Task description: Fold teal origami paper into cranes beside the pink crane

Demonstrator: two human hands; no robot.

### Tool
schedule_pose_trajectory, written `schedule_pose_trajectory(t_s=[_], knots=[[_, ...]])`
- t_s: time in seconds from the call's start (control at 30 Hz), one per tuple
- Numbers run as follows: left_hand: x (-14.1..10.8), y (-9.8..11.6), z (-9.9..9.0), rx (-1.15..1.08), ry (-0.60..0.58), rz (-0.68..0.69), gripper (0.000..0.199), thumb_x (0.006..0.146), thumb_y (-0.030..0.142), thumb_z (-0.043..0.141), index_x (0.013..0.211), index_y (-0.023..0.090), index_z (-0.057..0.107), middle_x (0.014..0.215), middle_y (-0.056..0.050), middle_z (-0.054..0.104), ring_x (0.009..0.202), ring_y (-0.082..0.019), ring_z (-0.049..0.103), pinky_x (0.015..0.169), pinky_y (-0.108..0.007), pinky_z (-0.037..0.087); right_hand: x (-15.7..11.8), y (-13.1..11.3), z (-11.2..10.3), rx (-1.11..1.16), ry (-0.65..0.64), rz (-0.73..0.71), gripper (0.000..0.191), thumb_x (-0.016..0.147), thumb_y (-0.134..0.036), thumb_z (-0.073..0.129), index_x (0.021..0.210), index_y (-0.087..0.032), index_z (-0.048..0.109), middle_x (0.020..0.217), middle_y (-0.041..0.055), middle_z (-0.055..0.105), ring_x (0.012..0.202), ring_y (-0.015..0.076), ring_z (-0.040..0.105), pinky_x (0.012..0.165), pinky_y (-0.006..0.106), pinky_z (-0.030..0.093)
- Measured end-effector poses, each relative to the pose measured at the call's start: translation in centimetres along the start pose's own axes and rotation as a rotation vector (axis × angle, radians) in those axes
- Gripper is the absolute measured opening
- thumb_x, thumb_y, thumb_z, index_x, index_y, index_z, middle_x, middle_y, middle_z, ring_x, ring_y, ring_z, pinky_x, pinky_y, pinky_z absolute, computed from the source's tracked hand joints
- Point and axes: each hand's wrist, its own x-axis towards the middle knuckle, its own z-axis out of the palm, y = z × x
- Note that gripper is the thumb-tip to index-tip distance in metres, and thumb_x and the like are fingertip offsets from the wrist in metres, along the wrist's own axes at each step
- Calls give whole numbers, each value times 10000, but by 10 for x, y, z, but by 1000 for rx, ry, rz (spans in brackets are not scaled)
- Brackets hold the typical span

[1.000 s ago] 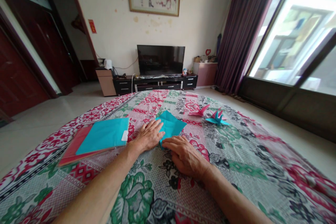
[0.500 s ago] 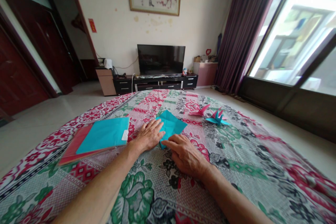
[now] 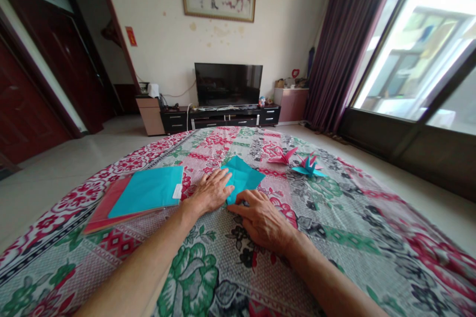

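A creased blue paper sheet [image 3: 243,177] lies on the patterned tablecloth, with one corner pointing toward the TV. My left hand [image 3: 211,189] rests on its left edge, fingers extended and slightly apart. At the near corner of the sheet is my right hand [image 3: 262,215], its fingers bent and its index fingertip and thumb close together. That near corner is partly hidden by the right fingers, which appear to pinch it.
Packs of blue paper [image 3: 147,192] and red paper [image 3: 98,208] lie at the left. Right of the sheet stand a folded pink paper bird [image 3: 284,157] and a blue one [image 3: 309,168], with more pink paper behind. A TV [image 3: 228,85] stands beyond the table.
My right index fingertip has moved slightly toward me and left, and the near corner of the blue sheet shows less than before. My left hand has stayed in place.
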Motion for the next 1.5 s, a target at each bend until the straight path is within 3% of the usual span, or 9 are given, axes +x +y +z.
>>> schedule_pose_trajectory(t_s=[0.73, 1.5], knots=[[0, 2, -2, 6, 67, 22, 490, 902, 420, 298, 1331, 211, 407, 1436, -77, 341, 1315, -267, 301, 1054, -508, 276, 2, -3, -3, 48, -33, -36, 344, 809, -139, 435, 1112, -239, 562, 1181, 9, 577, 966, 199, 435, 903, 399, 312], [2, -1, 0, -1, 3, 12, 525, 895, 465, 264, 1363, 241, 347, 1467, -28, 281, 1346, -245, 234, 1064, -496, 236, 1, -3, -3, 43, -22, -23, 330, 799, -137, 441, 1085, -243, 569, 1156, 5, 594, 950, 197, 429, 892, 389, 318]])
